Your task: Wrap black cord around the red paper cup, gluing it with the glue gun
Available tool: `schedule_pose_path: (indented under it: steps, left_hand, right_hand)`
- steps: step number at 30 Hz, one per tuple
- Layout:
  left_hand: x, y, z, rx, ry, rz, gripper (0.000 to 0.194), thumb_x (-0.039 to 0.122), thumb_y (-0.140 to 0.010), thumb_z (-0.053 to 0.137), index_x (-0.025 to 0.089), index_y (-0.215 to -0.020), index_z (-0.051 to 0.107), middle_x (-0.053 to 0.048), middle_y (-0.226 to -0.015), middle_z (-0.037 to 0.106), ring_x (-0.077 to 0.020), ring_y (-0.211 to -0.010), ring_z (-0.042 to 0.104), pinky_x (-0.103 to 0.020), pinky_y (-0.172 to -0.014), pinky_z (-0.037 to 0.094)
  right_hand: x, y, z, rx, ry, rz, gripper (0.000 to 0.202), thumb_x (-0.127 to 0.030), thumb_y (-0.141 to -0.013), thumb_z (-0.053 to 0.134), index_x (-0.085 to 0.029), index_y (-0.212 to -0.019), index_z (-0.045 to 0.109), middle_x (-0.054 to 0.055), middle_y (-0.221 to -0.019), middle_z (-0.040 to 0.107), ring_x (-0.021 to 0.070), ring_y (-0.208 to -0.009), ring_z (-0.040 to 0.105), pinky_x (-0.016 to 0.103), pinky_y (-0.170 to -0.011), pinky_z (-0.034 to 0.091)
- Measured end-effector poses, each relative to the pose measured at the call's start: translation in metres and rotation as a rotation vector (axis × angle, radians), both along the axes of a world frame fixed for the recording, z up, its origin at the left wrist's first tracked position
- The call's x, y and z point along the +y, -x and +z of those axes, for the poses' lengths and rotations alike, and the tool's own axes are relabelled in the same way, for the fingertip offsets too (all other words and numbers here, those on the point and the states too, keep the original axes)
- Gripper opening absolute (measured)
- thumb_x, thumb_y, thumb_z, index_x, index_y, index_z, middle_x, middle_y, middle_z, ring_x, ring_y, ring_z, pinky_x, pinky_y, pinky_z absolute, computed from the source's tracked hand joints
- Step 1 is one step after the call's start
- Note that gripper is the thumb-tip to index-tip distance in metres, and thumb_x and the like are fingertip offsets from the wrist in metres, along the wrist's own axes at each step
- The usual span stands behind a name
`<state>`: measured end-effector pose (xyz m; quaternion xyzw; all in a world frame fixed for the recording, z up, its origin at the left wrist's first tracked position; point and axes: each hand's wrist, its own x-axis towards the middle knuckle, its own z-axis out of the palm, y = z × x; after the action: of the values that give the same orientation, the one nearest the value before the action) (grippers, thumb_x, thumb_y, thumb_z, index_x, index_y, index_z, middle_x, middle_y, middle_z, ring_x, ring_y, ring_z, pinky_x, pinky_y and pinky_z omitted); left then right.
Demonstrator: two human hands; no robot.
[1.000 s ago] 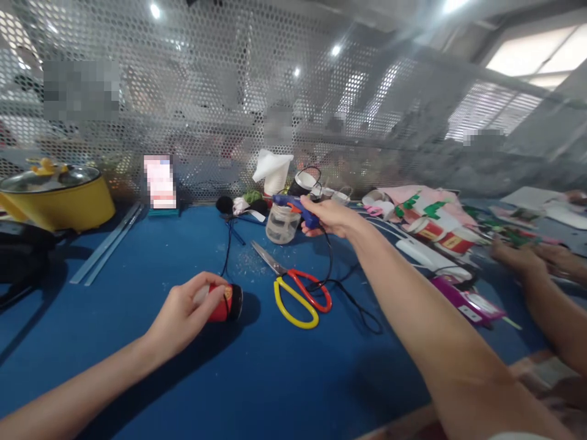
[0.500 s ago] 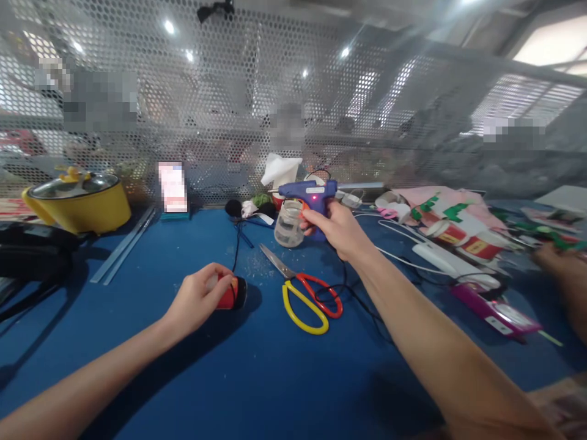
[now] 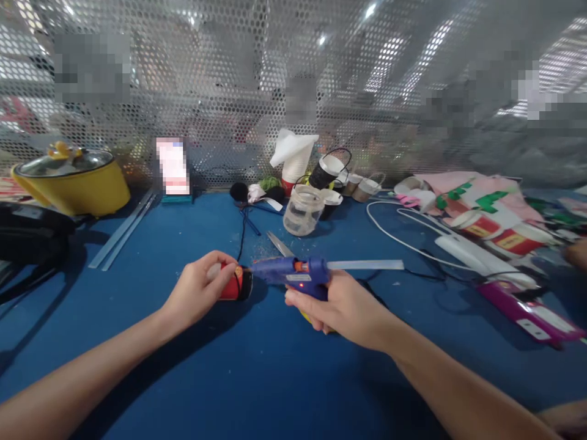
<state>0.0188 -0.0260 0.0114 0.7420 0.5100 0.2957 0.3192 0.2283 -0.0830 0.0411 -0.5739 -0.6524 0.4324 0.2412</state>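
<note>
My left hand (image 3: 196,292) is closed around a small red paper cup (image 3: 237,287) with a black end, lying on its side on the table. A black cord (image 3: 241,241) runs away from the cup. In my right hand (image 3: 351,308) is a blue hot glue gun (image 3: 279,272), its red light lit and a clear glue stick (image 3: 367,264) sticking out of the back. The gun's nozzle points left, right at the cup's black end; whether it touches I cannot tell. Scissors (image 3: 280,244) lie partly hidden under the gun and my right hand.
Behind the gun stand a clear plastic jar (image 3: 302,211) and several small cups with a stack of white cups (image 3: 296,165). Left are a yellow pot (image 3: 77,186), spare glue sticks (image 3: 123,229) and a phone (image 3: 172,166). Cables, a purple device (image 3: 527,315) and another person's hand (image 3: 576,253) are right.
My right hand has brought the glue gun down and towards me, from beside the jar to the red cup, now covering most of the scissors. My left hand still holds the cup.
</note>
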Motion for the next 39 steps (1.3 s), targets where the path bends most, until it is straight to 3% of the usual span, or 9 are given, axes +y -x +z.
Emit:
schedule_pose_path:
  steps: [9, 15, 20, 26, 33, 39]
  left_hand:
    - [0.0021, -0.0012, -0.0018, -0.015, 0.030, 0.015, 0.027, 0.039, -0.077, 0.044, 0.016, -0.080, 0.057, -0.002, -0.070, 0.061, -0.0137, -0.060, 0.051, -0.024, -0.055, 0.040]
    - [0.0024, -0.0025, 0.0000, -0.016, 0.027, 0.021, 0.024, 0.037, -0.077, 0.045, 0.016, -0.078, 0.057, -0.001, -0.070, 0.061, -0.0134, -0.061, 0.051, -0.023, -0.057, 0.038]
    - [0.0023, -0.0034, 0.0008, 0.001, 0.024, 0.032, 0.025, 0.036, -0.077, 0.045, 0.015, -0.079, 0.057, -0.002, -0.070, 0.060, -0.0136, -0.061, 0.050, -0.024, -0.057, 0.038]
    - [0.0027, -0.0031, -0.0012, 0.006, 0.009, 0.030, 0.026, 0.037, -0.077, 0.043, 0.015, -0.078, 0.058, -0.001, -0.067, 0.059, -0.0133, -0.058, 0.049, -0.023, -0.052, 0.038]
    - [0.0026, -0.0039, -0.0017, 0.008, 0.016, 0.041, 0.026, 0.037, -0.077, 0.044, 0.015, -0.078, 0.058, -0.001, -0.067, 0.059, -0.0133, -0.059, 0.049, -0.023, -0.053, 0.039]
    - [0.0022, -0.0046, -0.0008, 0.010, 0.022, 0.047, 0.026, 0.037, -0.077, 0.044, 0.015, -0.078, 0.057, -0.001, -0.063, 0.057, -0.0123, -0.056, 0.047, -0.022, -0.050, 0.036]
  right_hand:
    - [-0.0056, 0.0041, -0.0027, -0.327, -0.276, 0.069, 0.021, -0.032, -0.077, 0.044, -0.020, -0.063, 0.054, -0.004, -0.039, 0.046, 0.0127, -0.041, 0.050, 0.024, -0.046, 0.039]
    - [-0.0063, 0.0059, -0.0026, -0.440, -0.341, 0.072, 0.023, -0.033, -0.077, 0.045, -0.019, -0.059, 0.052, -0.002, -0.042, 0.048, 0.0135, -0.046, 0.051, 0.024, -0.047, 0.038]
    - [-0.0084, 0.0068, -0.0014, -0.426, -0.379, 0.075, 0.019, -0.030, -0.076, 0.046, -0.019, -0.060, 0.050, -0.002, -0.045, 0.050, 0.0121, -0.046, 0.050, 0.023, -0.047, 0.037]
    - [-0.0110, 0.0049, -0.0056, -0.336, -0.406, 0.095, 0.011, -0.029, -0.075, 0.047, -0.021, -0.070, 0.052, 0.001, -0.063, 0.058, 0.0142, -0.057, 0.055, 0.023, -0.053, 0.041]
    - [-0.0099, 0.0026, -0.0093, -0.312, -0.380, 0.090, 0.009, -0.028, -0.076, 0.047, -0.021, -0.073, 0.053, -0.001, -0.057, 0.055, 0.0121, -0.047, 0.050, 0.022, -0.047, 0.039]
    - [-0.0101, 0.0035, -0.0083, -0.363, -0.426, 0.103, 0.009, -0.028, -0.074, 0.049, -0.021, -0.071, 0.053, 0.001, -0.064, 0.058, 0.0138, -0.057, 0.054, 0.023, -0.053, 0.041]
